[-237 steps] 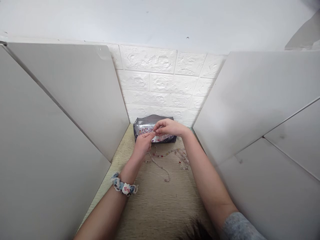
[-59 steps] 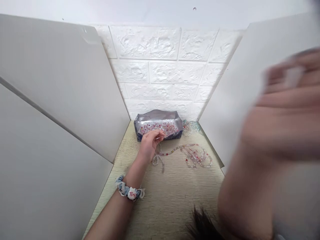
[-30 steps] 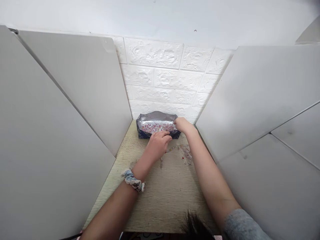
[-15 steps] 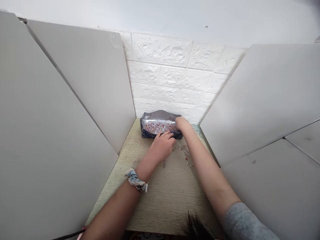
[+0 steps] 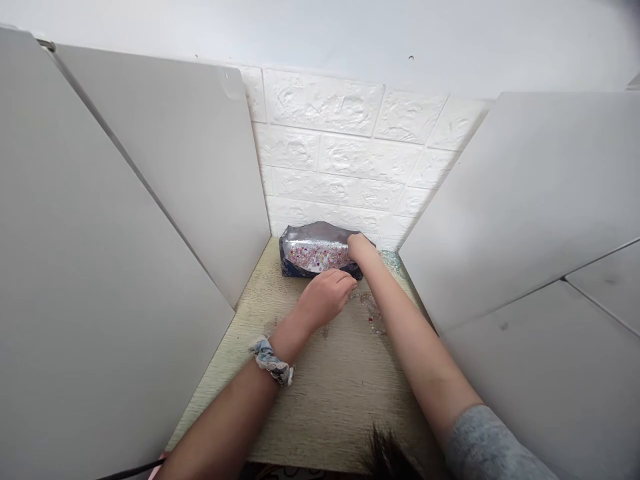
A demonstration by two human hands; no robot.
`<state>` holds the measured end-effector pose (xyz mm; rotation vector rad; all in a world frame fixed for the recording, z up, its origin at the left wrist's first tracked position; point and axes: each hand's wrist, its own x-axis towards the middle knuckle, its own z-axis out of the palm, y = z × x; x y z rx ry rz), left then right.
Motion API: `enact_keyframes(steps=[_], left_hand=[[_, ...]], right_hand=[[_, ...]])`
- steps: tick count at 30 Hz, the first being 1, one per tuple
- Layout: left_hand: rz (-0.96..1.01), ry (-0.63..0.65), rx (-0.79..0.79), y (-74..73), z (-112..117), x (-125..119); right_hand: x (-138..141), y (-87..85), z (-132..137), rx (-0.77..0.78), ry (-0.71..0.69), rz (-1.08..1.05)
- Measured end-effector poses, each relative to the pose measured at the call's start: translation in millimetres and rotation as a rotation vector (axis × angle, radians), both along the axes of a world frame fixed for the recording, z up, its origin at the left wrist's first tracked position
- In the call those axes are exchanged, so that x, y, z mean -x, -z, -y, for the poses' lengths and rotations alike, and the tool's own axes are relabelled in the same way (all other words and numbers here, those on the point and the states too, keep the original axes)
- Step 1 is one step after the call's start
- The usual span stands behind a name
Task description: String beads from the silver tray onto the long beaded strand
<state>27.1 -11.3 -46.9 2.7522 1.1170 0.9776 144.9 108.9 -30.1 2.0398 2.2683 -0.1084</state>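
Observation:
A dark box with a shiny lining (image 5: 307,233) stands at the back of the wooden table (image 5: 325,407) and holds several small coloured beads (image 5: 315,256). My right hand (image 5: 361,247) reaches into the box's right end, its fingers curled down among the beads. My left hand (image 5: 327,297) rests just in front of the box, its fingers curled in a pinch; what it holds is hidden. A beaded string (image 5: 373,308) lies on the table between my forearms.
Grey panels (image 5: 150,200) wall in the table on the left and right (image 5: 510,193). A white brick-pattern wall (image 5: 350,153) closes the back. A fabric scrunchie (image 5: 273,363) sits on my left wrist. More beaded strands (image 5: 393,261) lie right of the box.
My right hand, raised close to the camera two seconds ago, has gone down into the box. My left hand has pulled back a little from the box's front edge.

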Motion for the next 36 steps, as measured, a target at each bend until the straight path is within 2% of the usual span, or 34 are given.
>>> enact_keyframes(steps=[8,13,18,21,25,27,32,36], left_hand=[[-0.028,-0.011,0.015,4.8,0,-2],[-0.104,-0.006,0.046,8.9,1,-3],[-0.230,-0.011,0.078,15.0,-1,-3],[-0.243,-0.022,0.106,16.5,-1,-2],[-0.260,-0.055,0.140,15.5,-1,-2],[-0.278,-0.060,0.150,14.7,-1,-2],[-0.335,-0.035,0.188,14.3,-1,-1],[-0.354,-0.042,0.218,15.5,-2,-1]], right_hand=[[1,0.4,-7,0.107,-0.043,-0.010],[1,1.6,-3,0.215,-0.144,-0.036],[7,1.7,8,0.234,-0.303,-0.226],[9,2.5,8,0.187,-0.318,-0.332],[9,6.2,5,0.048,-0.194,-0.329],[10,8.4,4,0.028,-0.153,-0.294],[14,9.4,4,0.060,-0.202,-0.268],[10,6.3,2,-0.013,-0.201,-0.254]])
